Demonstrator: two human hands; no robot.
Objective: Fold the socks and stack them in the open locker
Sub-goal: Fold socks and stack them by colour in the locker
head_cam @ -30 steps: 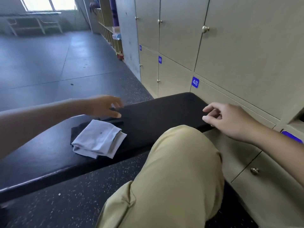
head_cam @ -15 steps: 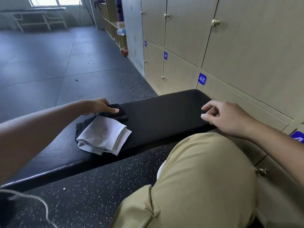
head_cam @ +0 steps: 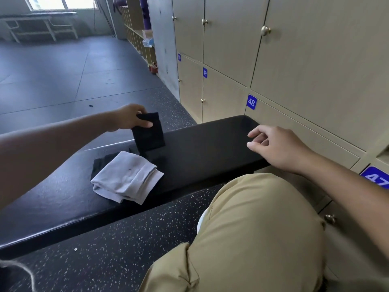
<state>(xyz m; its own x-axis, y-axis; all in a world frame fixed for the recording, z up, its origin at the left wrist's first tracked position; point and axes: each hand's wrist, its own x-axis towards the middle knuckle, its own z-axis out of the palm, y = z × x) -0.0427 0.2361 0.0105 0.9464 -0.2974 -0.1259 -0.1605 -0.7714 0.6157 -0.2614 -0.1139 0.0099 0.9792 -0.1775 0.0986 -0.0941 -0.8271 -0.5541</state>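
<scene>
So far, little appears finished. A black sock (head_cam: 148, 131) is pinched at its top edge by the left hand (head_cam: 128, 118) and hangs just above the black bench (head_cam: 200, 148). A folded grey sock (head_cam: 126, 177) lies on the bench, partly over more dark fabric (head_cam: 101, 165) (whether folded cannot be told). The right hand (head_cam: 277, 147) holds nothing, its fingers loosely curled above the bench end. Nothing is seen stacked; an open locker (head_cam: 384, 153) may sit at the right edge, its inside hidden. Folding and stacking are judged mostly outstanding.
</scene>
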